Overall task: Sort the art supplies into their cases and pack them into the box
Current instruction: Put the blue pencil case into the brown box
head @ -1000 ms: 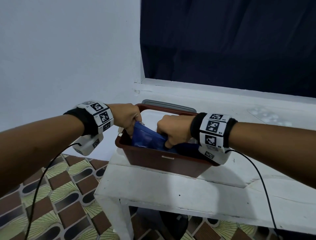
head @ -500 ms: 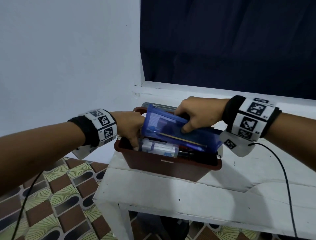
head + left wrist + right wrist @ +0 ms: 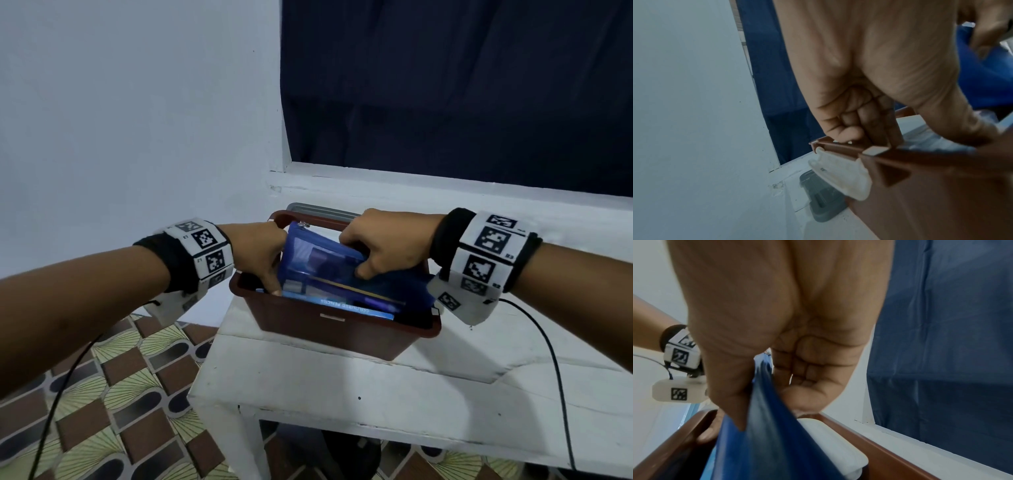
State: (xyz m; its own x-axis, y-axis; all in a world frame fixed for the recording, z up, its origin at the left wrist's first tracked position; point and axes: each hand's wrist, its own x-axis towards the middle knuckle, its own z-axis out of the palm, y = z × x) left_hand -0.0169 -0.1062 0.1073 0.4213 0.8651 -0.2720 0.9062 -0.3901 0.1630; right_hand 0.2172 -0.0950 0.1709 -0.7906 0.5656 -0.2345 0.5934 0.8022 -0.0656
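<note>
A brown plastic box [image 3: 342, 334] stands on a white table [image 3: 342, 387]. My right hand [image 3: 380, 246] pinches the top edge of a blue see-through zip pouch [image 3: 318, 260], which stands tilted in the box with its left end raised. In the right wrist view the thumb and fingers of my right hand [image 3: 766, 412] squeeze the pouch [image 3: 766, 447]. My left hand [image 3: 260, 253] sits at the box's left rim, fingers curled on the rim [image 3: 838, 144] and thumb reaching down inside. A light blue coloured-pencils pack [image 3: 346, 305] lies in front of the pouch.
A grey lid [image 3: 322, 209] lies behind the box against the window ledge. A white case [image 3: 838, 443] lies in the box behind the pouch. A white latch [image 3: 838, 175] hangs on the box's left end. Patterned floor tiles [image 3: 120, 394] lie beyond the table's left edge.
My right hand raised the blue pouch from deep in the box and now holds it tilted, left end up. The coloured-pencils pack has come into view. My left hand let go of the pouch.
</note>
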